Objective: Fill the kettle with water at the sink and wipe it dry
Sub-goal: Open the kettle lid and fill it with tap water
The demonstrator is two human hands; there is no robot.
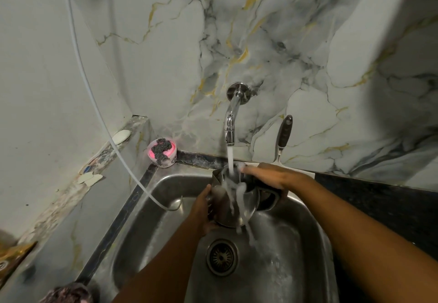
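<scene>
Kettle [225, 204] we hold under the twelve-o'clock tap [231, 122] to fill, left hand [203, 210] wrapped round its body, right hand [270, 175] laid flat, steadying its top.

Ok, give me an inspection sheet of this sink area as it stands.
Surface: stainless steel sink, wet, drain uncovered.
Job's things: steel kettle with black handle under running chrome wall tap; water spills down its side.
Clutter: pink tub holding dark scourer at sink corner; black-handled utensil propped behind sink.
Hands: left hand grips kettle body; right hand rests flat on its black top.
Cables: thin white hose trails into sink.
Surroundings: grey marble-pattern wall.
</scene>
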